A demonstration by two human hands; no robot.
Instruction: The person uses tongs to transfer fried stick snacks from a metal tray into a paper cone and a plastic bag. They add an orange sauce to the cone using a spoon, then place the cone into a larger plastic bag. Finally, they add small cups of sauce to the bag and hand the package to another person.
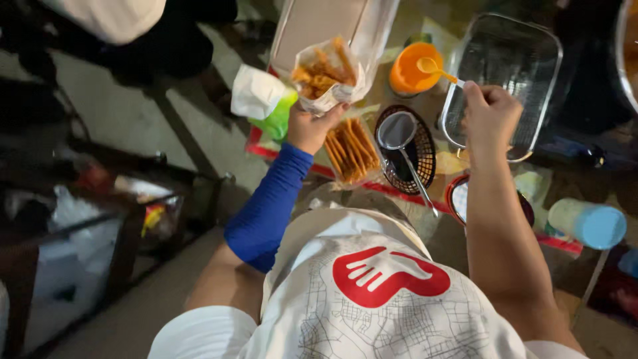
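The left hand (311, 126), at the end of a forearm in a blue sleeve, is closed from below around a white paper bag (327, 73) that stands open at the top and is filled with orange-brown fried strips, held up over the near edge of the stall counter. The right hand (488, 113) pinches the handle of a small orange plastic spoon (433, 68), whose bowl hangs just above an orange round plastic tub (411, 70), a little to the right of the bag. Tucked against the left wrist is a bundle of white paper and a green plastic bag (264, 100). Behind the paper bag lies a long pale tray in a clear plastic cover (312, 20). Below the bag, on the counter, a clear flat packet of orange crisp sticks (351, 151) lies just beside a dark woven oval basket (415, 151) that holds a round metal strainer with a long handle (402, 136). A rectangular wire-mesh metal basket (508, 63) sits behind the right hand, partly hidden by it. At the right edge a pale blue plastic cylinder (588, 223) lies on its side. The person's white apron carries a red hand-shaped emblem (389, 274) on the chest
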